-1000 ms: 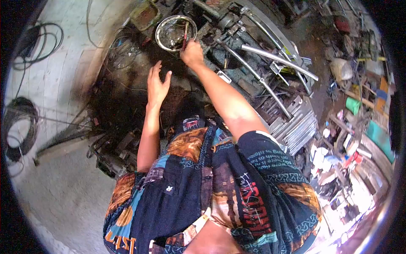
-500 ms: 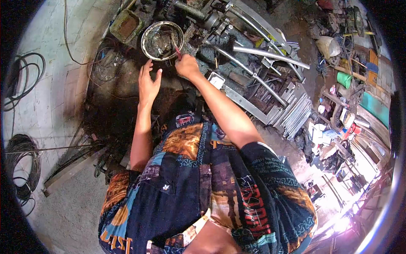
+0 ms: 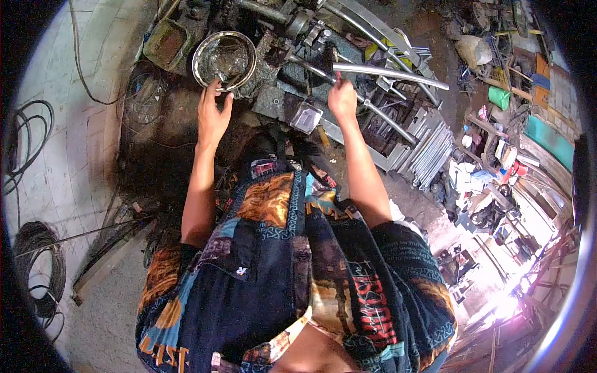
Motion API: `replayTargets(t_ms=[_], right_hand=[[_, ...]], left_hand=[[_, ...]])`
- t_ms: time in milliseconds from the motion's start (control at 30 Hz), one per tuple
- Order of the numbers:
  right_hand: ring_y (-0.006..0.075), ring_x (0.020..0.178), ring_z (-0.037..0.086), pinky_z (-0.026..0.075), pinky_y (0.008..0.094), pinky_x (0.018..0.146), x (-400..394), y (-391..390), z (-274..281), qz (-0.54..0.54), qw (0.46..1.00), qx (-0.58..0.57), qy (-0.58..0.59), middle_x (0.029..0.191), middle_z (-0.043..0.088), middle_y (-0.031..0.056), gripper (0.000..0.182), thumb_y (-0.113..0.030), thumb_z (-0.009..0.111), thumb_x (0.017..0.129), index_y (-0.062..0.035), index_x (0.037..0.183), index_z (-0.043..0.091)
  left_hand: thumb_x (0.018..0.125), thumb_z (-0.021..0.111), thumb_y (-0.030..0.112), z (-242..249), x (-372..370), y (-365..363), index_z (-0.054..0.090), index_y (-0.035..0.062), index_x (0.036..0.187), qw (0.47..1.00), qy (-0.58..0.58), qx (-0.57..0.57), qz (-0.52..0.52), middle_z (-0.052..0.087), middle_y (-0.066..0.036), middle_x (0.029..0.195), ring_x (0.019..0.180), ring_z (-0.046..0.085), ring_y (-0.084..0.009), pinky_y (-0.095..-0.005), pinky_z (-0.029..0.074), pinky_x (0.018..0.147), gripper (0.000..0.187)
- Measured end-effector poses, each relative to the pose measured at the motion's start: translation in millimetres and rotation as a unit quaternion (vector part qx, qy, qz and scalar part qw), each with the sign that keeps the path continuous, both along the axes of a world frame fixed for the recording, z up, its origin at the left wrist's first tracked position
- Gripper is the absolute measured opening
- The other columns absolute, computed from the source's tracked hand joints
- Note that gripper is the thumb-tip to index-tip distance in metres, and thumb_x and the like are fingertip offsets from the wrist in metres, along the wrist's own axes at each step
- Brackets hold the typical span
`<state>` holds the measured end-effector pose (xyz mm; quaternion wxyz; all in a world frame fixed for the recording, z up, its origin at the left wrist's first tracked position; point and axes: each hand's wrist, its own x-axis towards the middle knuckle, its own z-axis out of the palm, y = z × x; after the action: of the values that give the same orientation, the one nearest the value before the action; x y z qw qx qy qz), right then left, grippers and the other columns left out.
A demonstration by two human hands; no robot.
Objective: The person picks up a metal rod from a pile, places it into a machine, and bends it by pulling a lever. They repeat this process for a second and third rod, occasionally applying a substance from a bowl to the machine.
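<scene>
Right hand (image 3: 342,99) is closing around one thin red-handled tool (image 3: 338,77), held just under one curved chrome tube (image 3: 388,73). Left hand (image 3: 212,115) is spreading open, fingertips touching the rim of one round metal bowl (image 3: 206,48). One small clear container (image 3: 307,116) is sitting between the hands on the greasy machine bed (image 3: 273,99).

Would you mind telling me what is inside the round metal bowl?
The bowl holds a dark, glossy liquid or grease with glints. What lies beneath that surface is hidden. The left hand touches its near rim.
</scene>
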<state>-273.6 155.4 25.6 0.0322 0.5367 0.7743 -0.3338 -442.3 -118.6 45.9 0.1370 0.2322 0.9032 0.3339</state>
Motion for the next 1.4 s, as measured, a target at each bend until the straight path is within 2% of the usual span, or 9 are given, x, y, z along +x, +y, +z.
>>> replayTargets(t_ms=[167, 400, 500, 800, 1067, 1167, 1267, 1333, 1400], right_hand=[[0.052, 0.092, 0.064, 0.05, 0.0574, 0.084, -13.2, 13.9, -27.0, 0.019, 0.999, 0.04, 0.025, 0.091, 0.065, 0.0366, 0.041, -0.026, 0.047, 0.096, 0.0119, 0.093, 0.062], [0.0504, 0.097, 0.063, 0.049, 0.0547, 0.088, -12.5, 3.9, 10.5, 0.037, 0.995, -0.045, -0.08, 0.094, 0.064, 0.0367, 0.047, -0.03, 0.044, 0.099, 0.0108, 0.089, 0.065], [0.0505, 0.097, 0.063, 0.05, 0.0549, 0.088, -15.6, 6.6, 3.6, -0.008, 0.999, -0.002, -0.037, 0.093, 0.064, 0.0364, 0.049, -0.032, 0.044, 0.099, 0.0102, 0.089, 0.066], [0.0474, 0.102, 0.064, 0.051, 0.0501, 0.091, -16.8, 6.7, 9.2, 0.012, 0.996, -0.034, -0.076, 0.101, 0.065, 0.0356, 0.034, -0.02, 0.054, 0.087, 0.0085, 0.097, 0.069], [0.0459, 0.103, 0.064, 0.051, 0.0499, 0.093, -14.4, 22.8, -7.0, 0.006, 0.994, -0.03, -0.1, 0.102, 0.065, 0.0346, 0.035, -0.022, 0.053, 0.09, 0.0079, 0.098, 0.069], [0.0453, 0.105, 0.064, 0.05, 0.0505, 0.091, -20.9, 17.3, 6.1, -0.042, 0.994, -0.097, -0.035, 0.101, 0.065, 0.0345, 0.043, -0.032, 0.053, 0.096, 0.0086, 0.102, 0.067], [0.0409, 0.09, 0.069, 0.052, 0.049, 0.08, -25.0, 23.1, -57.6, -0.154, 0.971, -0.163, 0.079, 0.091, 0.07, 0.0289, 0.044, -0.033, 0.054, 0.097, 0.0086, 0.1, 0.067], [0.012, 0.045, 0.042, 0.036, 0.0344, 0.041, -34.8, 25.2, -51.9, -0.24, 0.895, -0.257, 0.274, 0.058, 0.046, -0.0001, 0.035, -0.034, 0.06, 0.097, -0.0029, 0.082, 0.063], [0.0101, 0.043, 0.033, 0.028, 0.0298, 0.041, -33.6, 26.8, -47.3, -0.29, 0.819, -0.393, 0.301, 0.057, 0.04, -0.0029, 0.031, -0.032, 0.059, 0.098, -0.0056, 0.081, 0.059]], left_hand=[[0.09, 0.07, 0.018, 1.8, -7.4, 0.3, 0.053, 0.0056, 0.135, 1.0, 0.011, 0.003, -0.008, 0.064, -0.01, 0.117, 0.101, 0.064, -0.0219, -0.0347, 0.051, 0.078, 0.051], [0.09, 0.07, 0.018, 1.0, -2.9, -5.9, 0.054, 0.0052, 0.135, 1.0, -0.011, -0.002, 0.005, 0.064, -0.01, 0.116, 0.099, 0.063, -0.0211, -0.034, 0.05, 0.078, 0.05], [0.09, 0.07, 0.018, -1.7, -2.1, -3.1, 0.054, 0.005, 0.135, 1.0, -0.021, -0.002, 0.005, 0.064, -0.01, 0.116, 0.098, 0.064, -0.0211, -0.0335, 0.05, 0.078, 0.05], [0.091, 0.069, 0.017, 4.7, 0.2, 10.0, 0.053, 0.0051, 0.135, 1.0, -0.026, 0.003, -0.008, 0.064, -0.011, 0.118, 0.098, 0.065, -0.021, -0.0339, 0.051, 0.077, 0.049], [0.091, 0.07, 0.016, 8.0, 1.3, 8.0, 0.052, 0.0039, 0.136, 1.0, -0.012, 0.006, -0.027, 0.064, -0.011, 0.116, 0.096, 0.065, -0.0208, -0.0327, 0.052, 0.076, 0.05], [0.091, 0.07, 0.017, 11.7, 0.8, 7.1, 0.052, 0.0037, 0.136, 1.0, 0.0, 0.0, -0.03, 0.064, -0.011, 0.117, 0.096, 0.065, -0.021, -0.0329, 0.052, 0.077, 0.051], [0.091, 0.07, 0.018, 17.8, 1.1, 9.9, 0.052, 0.0034, 0.136, 0.999, -0.019, -0.014, -0.043, 0.064, -0.011, 0.118, 0.097, 0.065, -0.0215, -0.0338, 0.052, 0.079, 0.052], [0.091, 0.07, 0.019, 29.1, 2.3, 15.6, 0.051, 0.0031, 0.137, 0.998, -0.015, -0.029, -0.049, 0.064, -0.012, 0.119, 0.097, 0.065, -0.0218, -0.0343, 0.052, 0.08, 0.052], [0.091, 0.07, 0.02, 34.9, 3.4, 16.0, 0.051, 0.0029, 0.137, 0.997, -0.013, -0.045, -0.057, 0.064, -0.012, 0.119, 0.098, 0.065, -0.0221, -0.0348, 0.051, 0.082, 0.052]])
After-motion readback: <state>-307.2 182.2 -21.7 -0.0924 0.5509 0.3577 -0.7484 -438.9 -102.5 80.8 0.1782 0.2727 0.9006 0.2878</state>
